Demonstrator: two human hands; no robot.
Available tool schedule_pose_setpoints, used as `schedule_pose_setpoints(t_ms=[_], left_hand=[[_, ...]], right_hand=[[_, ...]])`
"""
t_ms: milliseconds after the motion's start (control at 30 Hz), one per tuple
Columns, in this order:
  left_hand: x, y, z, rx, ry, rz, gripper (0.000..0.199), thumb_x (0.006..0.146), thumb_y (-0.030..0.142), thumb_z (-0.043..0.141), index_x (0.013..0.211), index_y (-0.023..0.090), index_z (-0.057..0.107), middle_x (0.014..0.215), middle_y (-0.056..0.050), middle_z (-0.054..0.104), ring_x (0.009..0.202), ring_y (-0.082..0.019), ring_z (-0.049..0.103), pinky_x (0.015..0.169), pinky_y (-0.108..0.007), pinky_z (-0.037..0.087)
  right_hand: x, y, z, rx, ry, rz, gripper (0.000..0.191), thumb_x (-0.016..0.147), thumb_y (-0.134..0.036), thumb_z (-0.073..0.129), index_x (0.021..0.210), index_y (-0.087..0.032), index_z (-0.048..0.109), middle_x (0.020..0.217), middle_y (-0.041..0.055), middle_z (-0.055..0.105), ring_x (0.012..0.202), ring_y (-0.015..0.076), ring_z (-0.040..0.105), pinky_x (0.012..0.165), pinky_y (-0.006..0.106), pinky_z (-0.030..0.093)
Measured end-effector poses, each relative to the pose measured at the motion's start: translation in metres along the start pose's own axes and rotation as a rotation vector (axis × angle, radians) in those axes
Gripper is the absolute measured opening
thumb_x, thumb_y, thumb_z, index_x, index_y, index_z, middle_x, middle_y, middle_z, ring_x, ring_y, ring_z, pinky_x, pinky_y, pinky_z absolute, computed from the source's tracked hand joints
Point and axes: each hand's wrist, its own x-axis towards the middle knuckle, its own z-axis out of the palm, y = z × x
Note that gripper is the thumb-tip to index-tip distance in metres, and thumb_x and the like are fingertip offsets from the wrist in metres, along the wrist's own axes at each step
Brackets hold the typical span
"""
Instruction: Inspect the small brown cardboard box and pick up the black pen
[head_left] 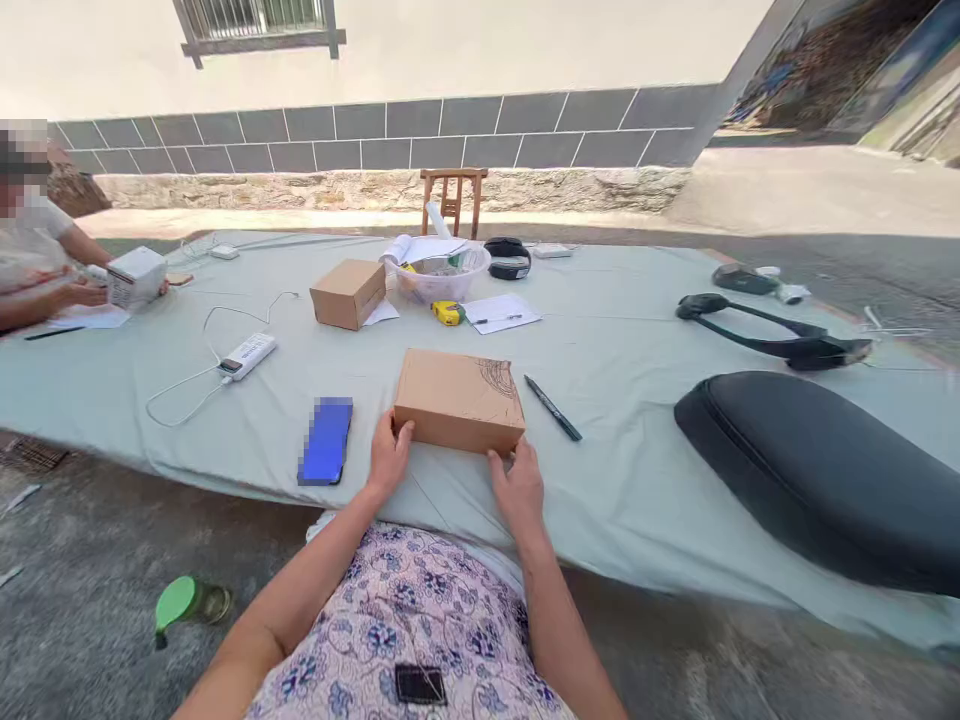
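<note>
The box [459,400] lies on the worktop [615,370] straight ahead of me, its long axis running left to right, the right end slightly nearer. My left fingers [406,434] grasp its near left corner and my right fingers [497,467] its near right corner; the right are nearer the pen [553,408] just beside it.

Co-worker [34,255]: cut off at left edge, head pixelated. Seat [825,480]: cut off at right. Window [260,18]: cut off at top. Phone [326,440]: pixelated. Box [457,400]: underside hidden.
</note>
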Motion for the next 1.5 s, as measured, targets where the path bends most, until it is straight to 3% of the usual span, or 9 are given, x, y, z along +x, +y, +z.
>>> schedule_pose_setpoints(t_ms=[167,367,467,567,767,900,1033,1333,1500], left_hand=[[-0.001,-0.004,0.002,0.000,0.021,0.025,0.034,0.091,0.028,0.054,0.122,0.014,0.056,0.113,-0.013,0.066,0.108,-0.026,0.062,0.097,-0.043,0.049],[0.001,-0.012,0.003,-0.012,0.038,0.045,0.054,0.079,0.011,0.055,0.133,0.015,0.055,0.124,-0.013,0.067,0.116,-0.026,0.062,0.104,-0.046,0.047],[0.002,-0.013,0.003,-0.042,0.034,0.062,0.052,0.083,0.014,0.052,0.135,0.018,0.056,0.131,-0.012,0.066,0.115,-0.024,0.064,0.103,-0.045,0.049],[0.000,-0.011,0.003,-0.101,0.043,0.109,0.048,0.089,0.024,0.053,0.137,0.021,0.055,0.140,-0.011,0.061,0.127,-0.024,0.059,0.109,-0.044,0.047],[-0.013,0.010,-0.004,-0.150,0.087,0.160,0.048,0.095,0.041,0.054,0.138,0.022,0.050,0.139,-0.013,0.060,0.127,-0.024,0.059,0.106,-0.042,0.049],[-0.022,0.030,-0.012,-0.050,0.209,0.239,0.050,0.091,0.044,0.062,0.134,0.022,0.051,0.136,-0.013,0.059,0.128,-0.026,0.055,0.111,-0.045,0.043],[-0.030,0.047,-0.013,-0.034,0.236,0.264,0.058,0.086,0.045,0.069,0.134,0.020,0.047,0.134,-0.014,0.056,0.127,-0.026,0.054,0.109,-0.044,0.044],[-0.039,0.066,-0.003,-0.024,0.199,0.158,0.072,0.080,0.046,0.076,0.135,0.021,0.038,0.137,-0.016,0.048,0.131,-0.029,0.048,0.111,-0.048,0.041],[-0.036,0.071,0.005,0.009,0.253,0.108,0.082,0.068,0.051,0.084,0.129,0.022,0.037,0.131,-0.013,0.048,0.128,-0.030,0.050,0.109,-0.048,0.042]], right_hand=[[0.002,0.006,0.003,0.028,0.033,0.006,0.053,0.087,-0.040,0.047,0.132,-0.013,0.052,0.117,0.0182,0.063,0.106,0.0309,0.061,0.095,0.052,0.052],[0.007,0.001,0.001,0.097,0.042,0.070,0.049,0.081,-0.037,0.050,0.125,-0.015,0.057,0.104,0.0142,0.065,0.095,0.0289,0.063,0.089,0.050,0.054],[0.007,-0.004,-0.003,0.128,0.045,0.103,0.049,0.079,-0.039,0.052,0.121,-0.014,0.060,0.103,0.0144,0.066,0.093,0.0287,0.064,0.087,0.050,0.054],[0.005,-0.011,-0.010,0.224,0.087,0.118,0.051,0.080,-0.042,0.056,0.123,-0.015,0.060,0.109,0.0145,0.068,0.095,0.0271,0.066,0.085,0.046,0.055],[-0.005,-0.015,-0.017,0.342,0.337,-0.022,0.055,0.084,-0.045,0.065,0.130,-0.017,0.056,0.109,0.0114,0.069,0.097,0.0231,0.067,0.092,0.045,0.054],[-0.012,-0.019,-0.017,0.345,0.359,-0.092,0.050,0.087,-0.047,0.061,0.127,-0.017,0.057,0.111,0.0121,0.067,0.098,0.0233,0.066,0.090,0.044,0.055],[-0.014,-0.037,-0.024,0.274,0.345,-0.135,0.047,0.090,-0.048,0.058,0.126,-0.018,0.058,0.117,0.0132,0.065,0.102,0.0242,0.063,0.089,0.043,0.054],[-0.010,-0.072,-0.037,0.041,0.305,-0.099,0.089,0.080,-0.070,0.063,0.148,-0.019,0.036,0.129,0.0200,0.051,0.119,0.0346,0.053,0.090,0.050,0.052],[-0.005,-0.089,-0.038,-0.069,0.270,-0.014,0.110,0.070,-0.083,0.062,0.153,-0.017,0.030,0.124,0.0212,0.050,0.119,0.0394,0.051,0.091,0.056,0.050]])
